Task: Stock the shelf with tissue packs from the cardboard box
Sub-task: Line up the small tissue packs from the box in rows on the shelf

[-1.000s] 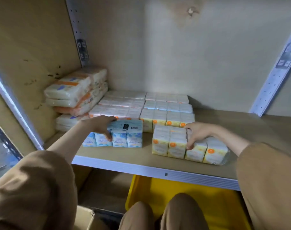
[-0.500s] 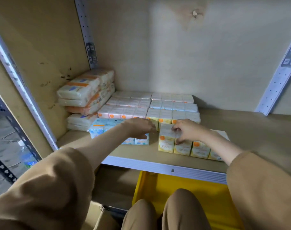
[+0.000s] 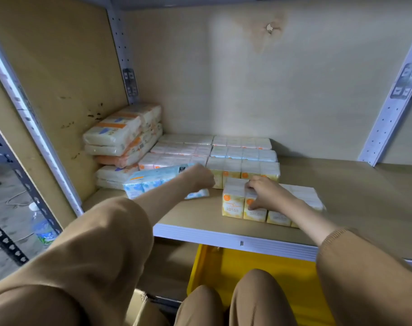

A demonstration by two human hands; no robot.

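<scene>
Blue tissue pack (image 3: 151, 181) lies at 8 o'clock on the shelf (image 3: 353, 196). My left hand (image 3: 199, 176) sits on its right end; it is blurred and I cannot tell the grip. At its 3 o'clock, the yellow tissue pack (image 3: 234, 203) stands near the front edge. My right hand (image 3: 266, 195) clamps its top, thumb on the front face.

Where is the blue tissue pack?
Head view: the blue tissue pack sits at the front left of the shelf, its right end gripped by the left hand, beside the white stacked packs and left of the orange-marked pack.
</scene>
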